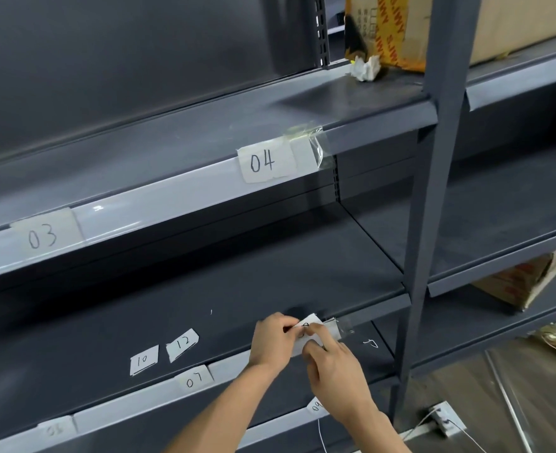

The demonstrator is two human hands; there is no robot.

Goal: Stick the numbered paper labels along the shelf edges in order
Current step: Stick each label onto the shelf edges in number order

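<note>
Fingers of our left hand (271, 341) and right hand (338, 374) pinch 1 paper label (312, 323) onto the shelf edge (231, 363), at 3 o'clock from label 07 (194, 379), probably to keep it level. Label 10 (143, 359) and label 12 (182, 343) lie loose at 9 o'clock, within reach.

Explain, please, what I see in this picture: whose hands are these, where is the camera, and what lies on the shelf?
There is no machine. A person wears the camera on the head, so you look down at their two hands. The left hand and the right hand pinch a paper label at the front edge of the middle shelf; its number is mostly hidden. Label 03, label 04 and label 07 are already stuck on shelf edges. Label 10 and label 12 lie loose on that shelf.
</note>
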